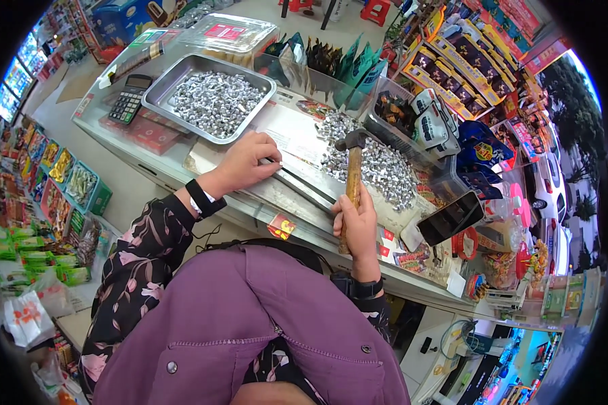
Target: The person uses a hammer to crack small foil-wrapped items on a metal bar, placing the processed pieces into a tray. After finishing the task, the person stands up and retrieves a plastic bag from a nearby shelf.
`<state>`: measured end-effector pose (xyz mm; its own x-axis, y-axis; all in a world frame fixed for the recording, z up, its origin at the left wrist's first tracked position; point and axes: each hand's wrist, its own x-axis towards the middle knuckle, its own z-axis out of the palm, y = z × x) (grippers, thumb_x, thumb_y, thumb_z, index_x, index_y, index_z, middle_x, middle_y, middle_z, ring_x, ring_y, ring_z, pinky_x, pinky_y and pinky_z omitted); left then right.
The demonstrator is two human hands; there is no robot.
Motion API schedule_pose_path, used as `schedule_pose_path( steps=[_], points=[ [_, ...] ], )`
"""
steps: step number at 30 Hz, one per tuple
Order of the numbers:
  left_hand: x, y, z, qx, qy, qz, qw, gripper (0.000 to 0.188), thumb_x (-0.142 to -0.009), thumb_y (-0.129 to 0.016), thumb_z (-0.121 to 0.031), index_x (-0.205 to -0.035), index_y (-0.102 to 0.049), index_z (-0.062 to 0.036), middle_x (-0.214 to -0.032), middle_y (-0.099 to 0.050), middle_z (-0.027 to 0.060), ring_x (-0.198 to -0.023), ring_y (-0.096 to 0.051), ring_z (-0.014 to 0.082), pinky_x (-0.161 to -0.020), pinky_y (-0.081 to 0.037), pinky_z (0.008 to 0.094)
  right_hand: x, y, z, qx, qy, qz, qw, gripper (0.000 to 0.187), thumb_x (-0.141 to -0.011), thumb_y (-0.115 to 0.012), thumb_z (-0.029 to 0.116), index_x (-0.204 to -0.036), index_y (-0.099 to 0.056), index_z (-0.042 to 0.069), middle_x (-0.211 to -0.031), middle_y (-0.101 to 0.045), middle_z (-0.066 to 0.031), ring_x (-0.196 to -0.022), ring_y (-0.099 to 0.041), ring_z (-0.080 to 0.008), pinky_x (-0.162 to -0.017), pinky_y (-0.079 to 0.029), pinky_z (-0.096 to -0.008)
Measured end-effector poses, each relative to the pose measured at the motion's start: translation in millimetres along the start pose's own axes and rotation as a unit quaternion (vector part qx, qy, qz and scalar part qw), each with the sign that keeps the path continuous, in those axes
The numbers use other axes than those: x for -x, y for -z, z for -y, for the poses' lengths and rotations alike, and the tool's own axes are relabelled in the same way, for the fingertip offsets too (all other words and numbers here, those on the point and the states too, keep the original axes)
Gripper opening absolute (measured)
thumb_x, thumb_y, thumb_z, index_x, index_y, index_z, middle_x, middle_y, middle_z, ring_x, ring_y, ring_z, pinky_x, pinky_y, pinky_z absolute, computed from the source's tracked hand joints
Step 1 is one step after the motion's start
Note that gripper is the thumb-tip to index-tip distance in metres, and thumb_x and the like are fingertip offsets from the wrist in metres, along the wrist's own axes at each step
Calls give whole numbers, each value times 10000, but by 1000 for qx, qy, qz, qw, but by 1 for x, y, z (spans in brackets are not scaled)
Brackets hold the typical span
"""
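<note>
My right hand [358, 219] is wrapped round the wooden handle of a hammer [353, 174], whose dark head is up over a heap of small silvery metal pieces [378, 169] on the counter. My left hand [248, 162] rests near the counter's front edge, fingers curled in a pinch. Something small and grey shows at its fingertips, too covered to name. From beside those fingers a long, narrow metal bar [305, 185] runs toward my right hand. Behind my left hand, a rectangular steel tray [271, 94] holds many similar silvery pieces.
A calculator [128, 99] lies left of the tray, and a clear plastic box [230, 32] stands behind it. Clear bins with packets [392, 108] line the counter's far side. A phone [450, 218] leans at the right. Shelves of packaged goods [54, 175] stand at the left.
</note>
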<state>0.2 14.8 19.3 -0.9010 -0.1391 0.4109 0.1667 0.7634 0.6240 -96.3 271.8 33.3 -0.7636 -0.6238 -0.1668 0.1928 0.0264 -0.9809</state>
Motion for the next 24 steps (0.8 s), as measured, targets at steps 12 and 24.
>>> schedule_pose_path(
  steps=[12, 24],
  points=[
    [1, -4, 3, -3, -5, -9, 1000, 103, -731, -700, -125, -798, -629, -95, -892, -569, 32, -865, -517, 227, -780, -409, 322, 28, -12, 41, 88, 2, 168, 982, 569, -923, -501, 100, -1437, -267, 33, -792, -578, -64, -500, -476, -62, -449, -392, -194],
    [3, -6, 6, 16, -22, -30, 999, 88, -719, -699, -121, -759, -628, -85, -890, -576, 34, -852, -520, 228, -759, -407, 331, 31, -15, 48, 197, -44, 200, 959, 557, -924, -488, 109, -1445, -292, 86, -770, -577, -40, -496, -457, -53, -462, -384, -194]
  ],
)
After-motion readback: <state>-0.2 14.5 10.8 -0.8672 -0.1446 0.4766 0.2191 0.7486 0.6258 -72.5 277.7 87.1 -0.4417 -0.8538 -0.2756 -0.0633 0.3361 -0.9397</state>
